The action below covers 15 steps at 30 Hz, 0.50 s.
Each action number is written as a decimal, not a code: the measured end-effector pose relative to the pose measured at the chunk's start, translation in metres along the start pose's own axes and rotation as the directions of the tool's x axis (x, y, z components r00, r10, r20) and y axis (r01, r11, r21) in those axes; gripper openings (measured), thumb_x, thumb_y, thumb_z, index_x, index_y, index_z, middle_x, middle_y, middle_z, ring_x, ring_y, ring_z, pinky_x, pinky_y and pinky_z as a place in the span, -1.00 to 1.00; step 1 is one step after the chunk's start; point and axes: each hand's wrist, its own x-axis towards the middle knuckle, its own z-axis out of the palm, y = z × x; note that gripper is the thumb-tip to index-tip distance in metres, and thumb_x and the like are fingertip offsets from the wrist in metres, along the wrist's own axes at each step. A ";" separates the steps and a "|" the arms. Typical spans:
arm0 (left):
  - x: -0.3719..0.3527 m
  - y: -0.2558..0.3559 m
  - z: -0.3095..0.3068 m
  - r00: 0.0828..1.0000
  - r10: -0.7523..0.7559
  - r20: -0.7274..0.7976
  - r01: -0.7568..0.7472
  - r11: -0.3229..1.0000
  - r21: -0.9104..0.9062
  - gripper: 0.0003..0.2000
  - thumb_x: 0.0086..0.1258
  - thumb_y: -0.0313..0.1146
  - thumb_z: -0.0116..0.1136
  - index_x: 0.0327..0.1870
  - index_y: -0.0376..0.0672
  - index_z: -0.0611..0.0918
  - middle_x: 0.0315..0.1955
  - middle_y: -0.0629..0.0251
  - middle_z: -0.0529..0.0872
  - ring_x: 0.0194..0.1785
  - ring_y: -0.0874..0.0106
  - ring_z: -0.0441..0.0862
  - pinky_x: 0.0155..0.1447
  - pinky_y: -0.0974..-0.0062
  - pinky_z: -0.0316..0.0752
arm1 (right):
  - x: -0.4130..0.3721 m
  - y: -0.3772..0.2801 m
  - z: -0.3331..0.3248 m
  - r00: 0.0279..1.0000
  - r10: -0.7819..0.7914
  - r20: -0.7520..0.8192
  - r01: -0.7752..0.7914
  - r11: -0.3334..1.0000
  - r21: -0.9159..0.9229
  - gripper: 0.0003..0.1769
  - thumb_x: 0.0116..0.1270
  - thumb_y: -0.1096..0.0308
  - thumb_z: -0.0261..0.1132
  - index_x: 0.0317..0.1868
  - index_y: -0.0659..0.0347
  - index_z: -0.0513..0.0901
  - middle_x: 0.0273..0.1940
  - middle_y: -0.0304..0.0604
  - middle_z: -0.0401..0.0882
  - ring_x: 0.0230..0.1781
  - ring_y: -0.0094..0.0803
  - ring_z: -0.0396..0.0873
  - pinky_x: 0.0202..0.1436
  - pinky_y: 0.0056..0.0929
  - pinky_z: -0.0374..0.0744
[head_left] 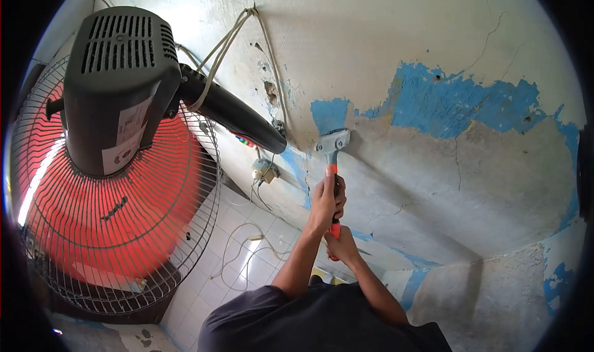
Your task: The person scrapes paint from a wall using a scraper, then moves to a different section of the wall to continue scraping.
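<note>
A scraper (333, 143) with a grey metal head and a red-and-black handle has its blade edge against the wall, at the bottom of a blue paint patch (329, 113). My left hand (327, 197) is wrapped round the handle just below the head. Lower down, my right hand (342, 244) is closed round the end of the handle. To the right, a larger blue patch (445, 101) with ragged edges shows between cream paint above and bare grey plaster (427, 191) below.
A wall fan (120, 92) with red blades and a wire cage fills the left side, its black arm reaching toward the wall. Cables (269, 49) hang from a nail above a small electrical box (265, 171). A loose cord lies on the tiled floor (204, 296).
</note>
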 end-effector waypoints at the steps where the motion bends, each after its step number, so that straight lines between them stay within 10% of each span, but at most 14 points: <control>1: 0.002 -0.005 -0.003 1.000 -0.002 0.005 0.003 1.000 -0.020 -0.46 0.49 0.30 -0.21 -0.43 -0.03 0.39 -0.72 0.58 0.16 -0.72 0.70 0.07 -0.66 0.68 -0.02 | 0.000 0.005 0.004 0.997 -0.055 -0.045 0.054 0.998 -0.031 -0.71 0.40 0.28 0.16 -0.46 0.26 0.41 -0.71 -0.28 0.37 -0.79 -0.48 0.40 -0.68 -0.40 0.47; 15: 0.000 -0.022 -0.003 0.994 -0.105 0.015 0.105 0.994 -0.001 -0.43 0.48 0.34 -0.25 -0.46 -0.02 0.35 -0.75 0.55 0.18 -0.74 0.67 0.07 -0.67 0.64 -0.02 | -0.013 0.016 0.002 0.992 -0.062 -0.105 0.056 0.997 -0.060 -0.71 0.39 0.30 0.15 -0.48 0.26 0.42 -0.73 -0.28 0.34 -0.81 -0.44 0.41 -0.72 -0.38 0.42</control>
